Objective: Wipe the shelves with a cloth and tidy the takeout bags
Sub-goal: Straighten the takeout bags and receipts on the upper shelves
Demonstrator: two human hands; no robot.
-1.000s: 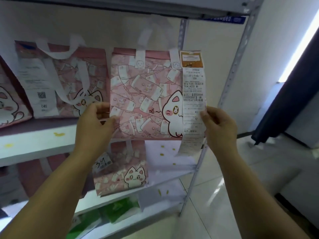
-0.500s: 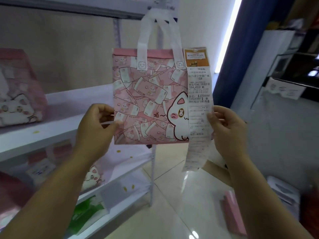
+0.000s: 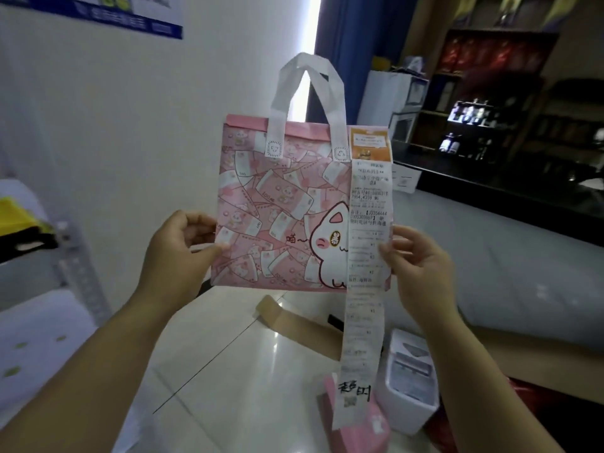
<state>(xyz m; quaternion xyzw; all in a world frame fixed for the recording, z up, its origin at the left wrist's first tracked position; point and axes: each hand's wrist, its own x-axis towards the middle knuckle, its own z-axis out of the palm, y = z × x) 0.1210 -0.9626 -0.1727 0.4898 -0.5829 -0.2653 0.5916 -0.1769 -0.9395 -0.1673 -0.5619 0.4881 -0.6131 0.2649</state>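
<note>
While the takeout bag [image 3: 281, 217] hangs in mid-air at frame centre, off any shelf, tidying looks mid-step at best: one bag lifted out, not yet set down anywhere. Wiping: cannot judge done or not, nothing to wipe with is in view, and the shelf board [image 3: 42, 322] at 8 o'clock shows small yellowish specks, so probably unwiped. The rack post [image 3: 75, 266] sits at 9 o'clock, well apart from the bag. Left to do, my guess: place this bag, wipe the boards, line up the rest. Left hand [image 3: 178, 253], at the bag's 9 o'clock, pinches the left edge low down, thumb flat across the front face, fingers curled round behind. Right hand [image 3: 421, 266], at the bag's 3 o'clock, has the right edge, fingers loosely curled, tips touching the receipt [image 3: 366, 256] where it crosses the bag; whether the strip itself is pinned or just brushed, can't tell. The receipt is fixed near the bag's top right under an orange sticker [image 3: 369, 145] and dangles past the bottom toward 6 o'clock, free end loose. The white handles [image 3: 307, 103] stand up at 12 o'clock, nobody holding them. The bag reads upright, flat, front face to camera. On the floor at 5 o'clock: a pink item [image 3: 356, 420], half hidden by the receipt tail, and a white box [image 3: 408, 377] just beside it; cardboard [image 3: 294, 318] lies below the bag.
</note>
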